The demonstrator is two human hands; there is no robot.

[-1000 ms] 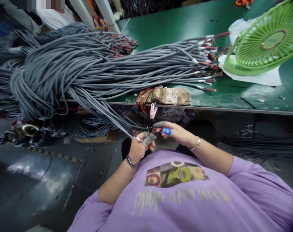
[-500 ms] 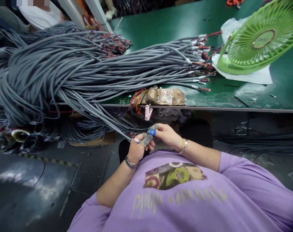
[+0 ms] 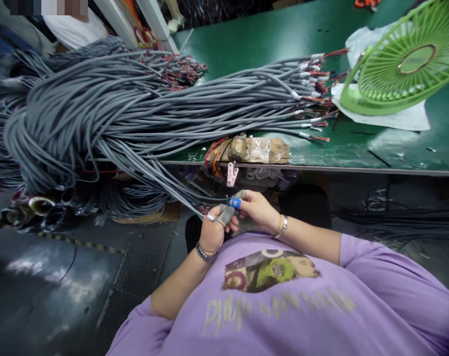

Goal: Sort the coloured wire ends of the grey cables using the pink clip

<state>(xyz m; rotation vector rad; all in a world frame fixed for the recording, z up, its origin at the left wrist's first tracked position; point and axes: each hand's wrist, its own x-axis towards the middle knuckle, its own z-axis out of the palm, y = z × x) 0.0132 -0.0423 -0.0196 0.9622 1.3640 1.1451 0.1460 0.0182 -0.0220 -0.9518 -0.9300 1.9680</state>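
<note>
My left hand (image 3: pixel 212 235) is closed round the end of a grey cable (image 3: pixel 187 200), just in front of the bench edge. Grey finger covers wrap some of its fingers, and a white band shows beside the thumb. Pinched together right against it are the fingertips of my right hand (image 3: pixel 261 211), which wear a grey cover and a blue wrap. They meet at the cable's end, where thin wires seem to be; the fingers hide most of these. The cable runs up left into a large bundle of grey cables (image 3: pixel 146 113) whose stripped ends, with red and dark wires, lie on the bench.
The green bench (image 3: pixel 276 34) carries a green fan (image 3: pixel 413 59) on white sheets at the right. A taped wooden block (image 3: pixel 269 150) sits at the front edge, with a pink clip (image 3: pixel 232 174) hanging below. Coiled cables (image 3: pixel 135 200) lie underneath. A person (image 3: pixel 74 24) is at the far left.
The whole view has shifted slightly, so the scene appears a little further right. Both hands stay together at the cable end, with only a small change in the fingers.
</note>
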